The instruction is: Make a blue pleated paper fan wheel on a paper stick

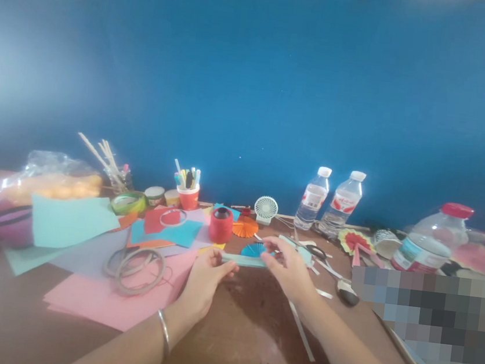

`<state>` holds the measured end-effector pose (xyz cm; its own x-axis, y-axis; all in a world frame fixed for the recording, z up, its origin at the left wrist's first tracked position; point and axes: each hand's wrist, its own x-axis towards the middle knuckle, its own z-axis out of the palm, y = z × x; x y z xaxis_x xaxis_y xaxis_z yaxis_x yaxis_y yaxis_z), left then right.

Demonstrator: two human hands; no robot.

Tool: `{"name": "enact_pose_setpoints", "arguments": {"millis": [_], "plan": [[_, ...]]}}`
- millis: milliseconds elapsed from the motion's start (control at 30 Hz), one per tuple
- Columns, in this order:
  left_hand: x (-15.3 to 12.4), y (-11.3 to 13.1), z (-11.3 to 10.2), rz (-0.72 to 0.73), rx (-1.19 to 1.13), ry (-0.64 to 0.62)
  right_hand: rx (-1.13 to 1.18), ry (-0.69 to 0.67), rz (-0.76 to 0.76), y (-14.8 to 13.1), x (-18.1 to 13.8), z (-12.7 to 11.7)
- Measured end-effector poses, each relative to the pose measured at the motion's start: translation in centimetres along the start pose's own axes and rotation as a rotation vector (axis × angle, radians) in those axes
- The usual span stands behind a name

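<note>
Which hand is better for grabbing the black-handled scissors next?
Probably the right hand: the scissors lie just beside it. The left hand is farther off, holding one end of the pale green strip.

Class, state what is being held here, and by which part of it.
A pale green strip: left grip at its left end, right grip towards its right end.

Near tabletop (236, 336) passable; red roll (220, 228) obstructs beyond.

Craft workspace, coloured paper (84, 298), pleated rosette (246, 228), pen cup (188, 200)
</note>
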<state>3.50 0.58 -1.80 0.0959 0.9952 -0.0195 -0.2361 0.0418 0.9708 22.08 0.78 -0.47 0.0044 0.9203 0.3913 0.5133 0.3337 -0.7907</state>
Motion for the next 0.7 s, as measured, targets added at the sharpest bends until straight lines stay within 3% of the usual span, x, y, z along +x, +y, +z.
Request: {"name": "enact_pose_setpoints", "arguments": {"millis": [133,333,500,600,700], "plan": [[0.0,-0.2,0.0,-0.011,0.127,-0.06,0.117,-0.218,0.041,-1.2,-0.5,1.3],[0.5,0.7,-0.9,0.15,0.665,-0.248,0.05,-0.293,0.075,-0.5,-1.1,1.7],[0.6,1.5,-1.3,0.154,0.783,-0.324,0.06,-0.332,0.023,0.5,-1.5,1.9],[0.6,1.2,-1.5,0.145,0.805,-0.314,-0.036,-0.382,-0.058,0.9,-1.6,1.4],[0.8,0.7,-1.6,0.127,0.785,-0.285,-0.186,-0.317,-0.272,0.8,-1.6,0.6]]}}
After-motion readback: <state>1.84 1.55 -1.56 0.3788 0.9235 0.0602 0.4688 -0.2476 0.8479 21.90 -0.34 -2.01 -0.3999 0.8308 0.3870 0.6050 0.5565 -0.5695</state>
